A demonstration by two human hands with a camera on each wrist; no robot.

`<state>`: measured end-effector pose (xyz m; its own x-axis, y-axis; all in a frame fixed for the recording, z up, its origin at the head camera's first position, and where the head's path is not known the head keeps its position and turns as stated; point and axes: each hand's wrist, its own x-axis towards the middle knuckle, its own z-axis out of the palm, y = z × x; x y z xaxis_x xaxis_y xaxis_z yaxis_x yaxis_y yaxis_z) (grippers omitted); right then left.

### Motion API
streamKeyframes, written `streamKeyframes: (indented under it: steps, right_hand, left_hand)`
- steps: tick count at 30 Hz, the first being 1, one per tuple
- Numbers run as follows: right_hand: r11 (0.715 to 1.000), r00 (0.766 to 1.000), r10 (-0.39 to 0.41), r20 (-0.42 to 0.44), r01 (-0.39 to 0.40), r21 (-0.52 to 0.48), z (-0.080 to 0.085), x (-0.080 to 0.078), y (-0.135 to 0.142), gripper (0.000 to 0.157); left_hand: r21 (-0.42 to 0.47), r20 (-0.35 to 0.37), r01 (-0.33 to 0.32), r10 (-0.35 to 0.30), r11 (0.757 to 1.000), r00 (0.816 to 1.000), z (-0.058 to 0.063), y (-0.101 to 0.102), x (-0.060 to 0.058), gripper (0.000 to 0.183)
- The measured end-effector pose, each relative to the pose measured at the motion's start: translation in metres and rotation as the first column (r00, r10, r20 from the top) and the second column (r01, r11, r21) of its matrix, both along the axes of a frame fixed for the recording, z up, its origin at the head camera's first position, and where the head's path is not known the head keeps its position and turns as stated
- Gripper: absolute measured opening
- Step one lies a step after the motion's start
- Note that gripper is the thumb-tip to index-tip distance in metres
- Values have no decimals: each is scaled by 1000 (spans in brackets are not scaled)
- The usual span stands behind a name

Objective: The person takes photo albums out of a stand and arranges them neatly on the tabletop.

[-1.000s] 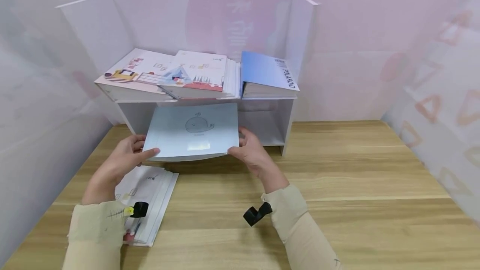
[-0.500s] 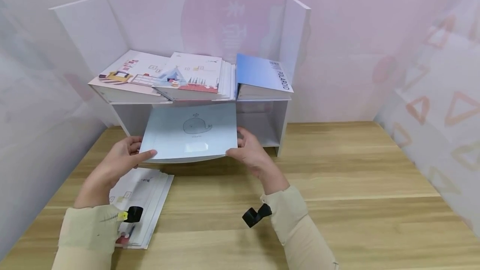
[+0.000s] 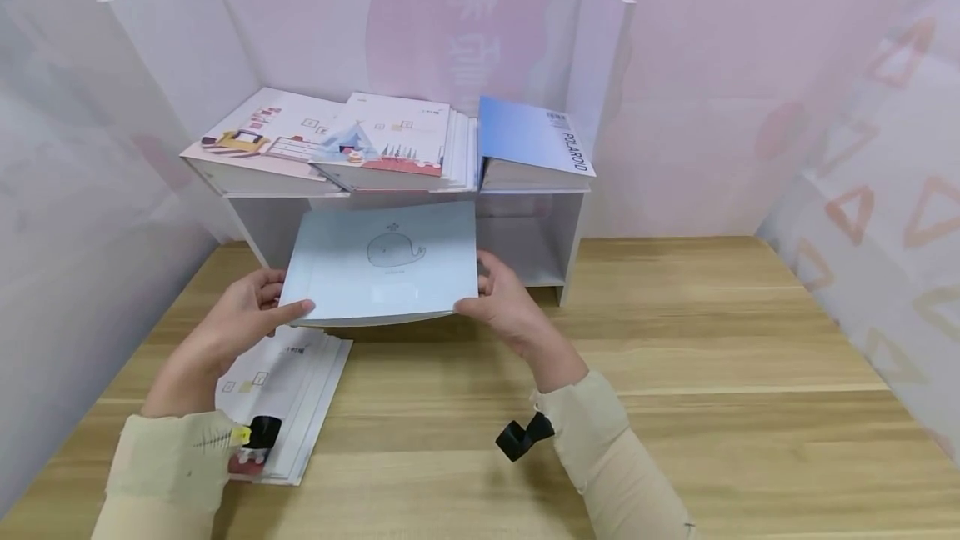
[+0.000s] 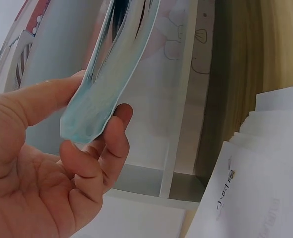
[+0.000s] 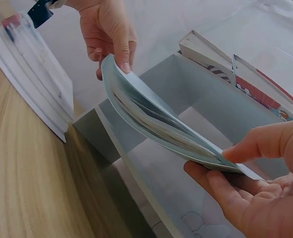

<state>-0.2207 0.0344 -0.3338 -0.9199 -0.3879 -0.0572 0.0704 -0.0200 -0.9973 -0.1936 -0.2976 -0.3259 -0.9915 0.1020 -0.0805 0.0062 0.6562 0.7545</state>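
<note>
A pale blue album (image 3: 390,265) with a whale drawing on its cover is held level in front of the lower shelf opening. My left hand (image 3: 243,315) grips its left end, thumb on the cover and fingers curled beneath. At the right end my right hand (image 3: 510,307) pinches it the same way. Seen from the right wrist, the album's pages (image 5: 156,116) bow downward between both hands. In the left wrist view the spine end of the album (image 4: 94,109) sits between thumb and fingers.
A white shelf (image 3: 570,248) stands at the back of the wooden table (image 3: 712,357). On top lie a pink album (image 3: 262,140), a tent-picture album (image 3: 390,140) and a blue POLAROID album (image 3: 532,136). Beneath my left forearm lies a stack of white albums (image 3: 300,390).
Both hands keep hold of the pale blue album, which stays almost in place before the shelf. The head view shifts slightly.
</note>
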Motion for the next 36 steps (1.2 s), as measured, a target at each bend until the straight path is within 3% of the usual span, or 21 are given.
streamKeyframes:
  steps: [16, 27, 36]
  right_hand:
    - [998, 999, 15, -53, -12, 60, -1, 14, 5, 77]
    - [997, 997, 45, -64, -40, 72, -3, 23, 12, 75]
    - [992, 997, 39, -66, -31, 123, -5, 31, 19, 75]
  left_hand:
    - [-14, 5, 8, -8, 1000, 1000, -8, 2, 10, 73]
    - [26, 1, 35, -35, 999, 999, -11, 6, 17, 76]
    - [-13, 14, 45, -45, 999, 999, -12, 8, 22, 75]
